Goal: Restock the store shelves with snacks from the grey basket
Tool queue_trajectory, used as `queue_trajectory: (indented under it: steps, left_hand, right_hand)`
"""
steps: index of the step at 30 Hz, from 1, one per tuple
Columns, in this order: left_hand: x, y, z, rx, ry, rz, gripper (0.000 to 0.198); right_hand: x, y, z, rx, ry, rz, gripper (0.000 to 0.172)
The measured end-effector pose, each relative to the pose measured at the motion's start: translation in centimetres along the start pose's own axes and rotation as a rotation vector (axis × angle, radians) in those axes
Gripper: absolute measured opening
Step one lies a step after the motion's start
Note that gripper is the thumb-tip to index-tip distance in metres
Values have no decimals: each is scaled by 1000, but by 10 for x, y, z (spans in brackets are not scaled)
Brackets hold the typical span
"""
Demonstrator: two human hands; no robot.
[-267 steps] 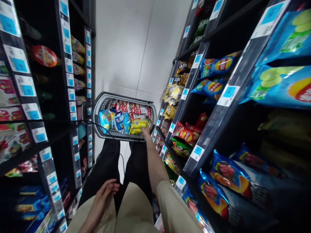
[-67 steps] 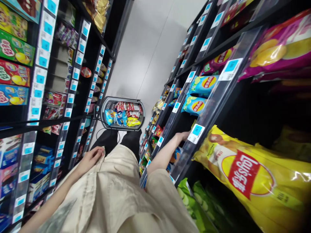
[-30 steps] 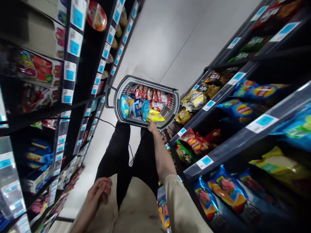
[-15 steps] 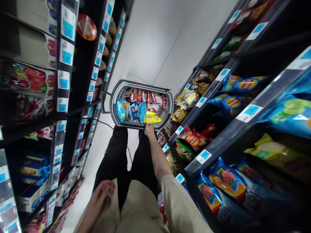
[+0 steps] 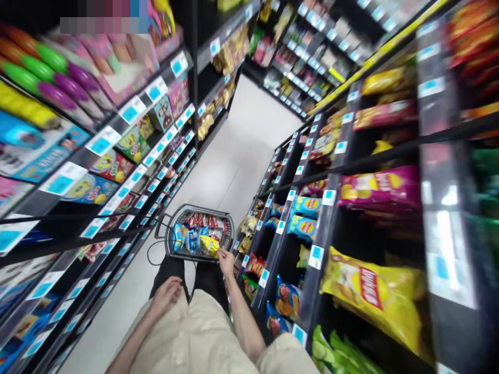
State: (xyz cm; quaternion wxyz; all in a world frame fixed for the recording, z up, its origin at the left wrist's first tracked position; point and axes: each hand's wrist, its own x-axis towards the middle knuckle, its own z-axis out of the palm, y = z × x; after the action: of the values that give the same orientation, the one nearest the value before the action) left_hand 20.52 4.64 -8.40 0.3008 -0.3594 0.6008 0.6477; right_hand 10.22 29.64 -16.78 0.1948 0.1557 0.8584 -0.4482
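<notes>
Red packets (image 5: 206, 222) and blue bags (image 5: 193, 240) already lie in the basket (image 5: 168, 245); the yellow bag (image 5: 209, 244), over its near side, seems not yet released, pinched in the right hand's grip (image 5: 226, 262). The left hand (image 5: 167, 293) hangs loosely curled, apparently empty.

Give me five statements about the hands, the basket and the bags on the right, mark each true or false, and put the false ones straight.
1. The right hand is at the small yellow packet. True.
2. The left hand grips the basket's handle. False: the left hand is apart from it, by the beige clothing.
3. Red packets lie in the basket. True.
4. The large yellow bag is in the basket. False: the large yellow bag lies on a right-hand shelf.
5. Green bags show at the bottom of the picture. True.
</notes>
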Motion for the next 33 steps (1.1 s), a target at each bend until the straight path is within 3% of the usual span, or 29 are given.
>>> queue_trajectory:
  steps: [5,9,13,16,20,23,27,33]
  left_hand:
    - [15,74,48,300,-207,305,43]
    - [21,122,92,482,-420,587,34]
    - [20,160,130,595,-421,856,29]
    - [22,172,152,728,-480,1022,36]
    - [30,166,171,982,-638,965,60]
    - [23,165,180,1035,-611,980,48]
    - [3,179,189,1080,-628,1024,33]
    - [-13,202,201,1164,-666,1066,30]
  right_hand:
    - [-17,-53,-56,168,87,-114,25]
    - [-38,-71,-90,182,227,-294,22]
    - [-65,-74,-112,106,398,-352,16]
    - [-84,-78,-128,174,429,-365,13]
    - [-101,-90,-146,256,399,-367,14]
    - [-106,-97,-149,277,491,-313,13]
    - [-105,-101,-143,386,619,-283,17]
    - [-100,-97,-139,445,730,-265,32]
